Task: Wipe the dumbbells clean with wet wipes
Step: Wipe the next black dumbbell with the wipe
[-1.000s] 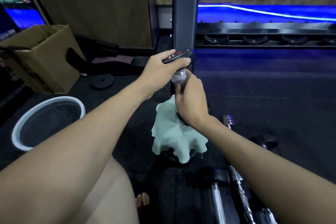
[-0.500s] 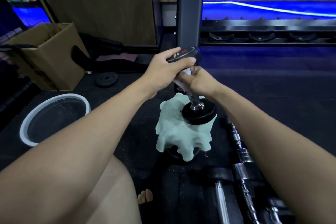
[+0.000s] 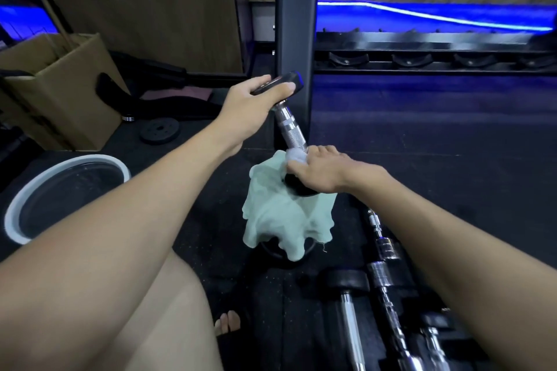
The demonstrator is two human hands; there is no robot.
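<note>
A small dumbbell (image 3: 290, 126) with a chrome handle and black ends stands tilted, its lower end on a pale green cloth (image 3: 286, 220). My left hand (image 3: 253, 102) grips its upper black end. My right hand (image 3: 319, 172) is wrapped round the bottom of the handle with a white wet wipe (image 3: 294, 156) bunched under the fingers. The hand partly hides the lower black end. The green cloth is draped over a dark round object on the floor.
Several more dumbbells (image 3: 382, 286) lie on the black rubber floor at lower right. A white-rimmed basin (image 3: 18, 205) sits left, a cardboard box (image 3: 60, 93) behind it, a small weight plate (image 3: 159, 130) nearby. A steel rack post (image 3: 297, 24) rises just behind the dumbbell. My knee and toes show below.
My right hand with the wipe slid down the handle from near the top end to the bottom, baring the chrome. The left hand kept its grip on the top.
</note>
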